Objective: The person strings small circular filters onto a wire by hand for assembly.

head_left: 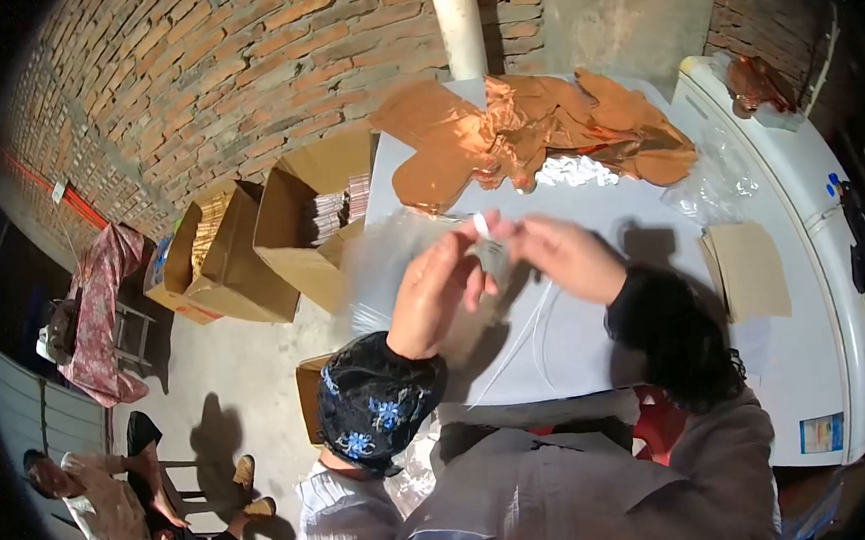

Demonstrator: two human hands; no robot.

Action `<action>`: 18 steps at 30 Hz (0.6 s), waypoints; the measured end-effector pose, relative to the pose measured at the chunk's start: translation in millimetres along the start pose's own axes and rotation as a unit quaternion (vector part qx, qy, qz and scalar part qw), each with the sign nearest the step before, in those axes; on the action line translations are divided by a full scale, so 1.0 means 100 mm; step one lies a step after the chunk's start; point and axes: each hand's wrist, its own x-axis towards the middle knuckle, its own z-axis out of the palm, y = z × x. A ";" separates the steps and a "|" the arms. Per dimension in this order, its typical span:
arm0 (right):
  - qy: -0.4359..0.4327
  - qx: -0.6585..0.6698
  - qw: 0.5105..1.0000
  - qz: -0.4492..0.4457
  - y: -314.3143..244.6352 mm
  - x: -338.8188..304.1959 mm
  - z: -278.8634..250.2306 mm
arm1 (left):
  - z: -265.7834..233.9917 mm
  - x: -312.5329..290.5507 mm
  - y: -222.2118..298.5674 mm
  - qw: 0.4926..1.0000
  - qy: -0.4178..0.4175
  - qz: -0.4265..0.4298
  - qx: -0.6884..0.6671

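Above the middle of the pale-topped table [599, 349], my two hands meet at the fingertips. My left hand [435, 280] is closed, with a small white piece [482, 225] pinched at its fingertips. Close against it, my right hand [570, 258] has its fingers pressed together; motion smears them and hides what they pinch. A small greyish, see-through item [493, 257] shows between the hands, its kind unclear. Thin white strands [530, 348] lie on the table below them. Beside my left wrist, a clear plastic sheet or bag [373, 274] covers the table's left edge.
Crumpled copper-coloured sheeting [533, 122] spreads across the table's far side, with small white pieces [576, 172] before it. Cardboard sheets [748, 270] and clear plastic [712, 180] lie right, by a white appliance [798, 184]. Filled cardboard boxes [312, 193] stand left; a person [118, 503] sits lower left.
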 end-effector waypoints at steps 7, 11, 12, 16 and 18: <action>0.018 0.017 0.999 0.035 -0.19 0.16 -0.24 | -0.12 0.12 0.08 0.993 -0.112 -0.039 0.004; -0.053 -0.048 0.996 -0.053 -0.28 0.09 0.00 | -0.05 0.35 0.15 0.980 0.040 0.025 0.193; -0.027 -0.013 0.999 -0.018 -0.31 0.12 -0.08 | -0.16 0.34 0.11 0.932 0.046 -0.052 0.356; 0.032 0.076 0.995 0.058 -0.05 0.16 -0.31 | 0.05 0.27 0.13 0.999 -0.032 -0.029 0.016; 0.003 -0.022 1.000 0.004 -0.11 0.04 -0.11 | 0.02 0.31 0.16 0.997 -0.002 -0.003 0.077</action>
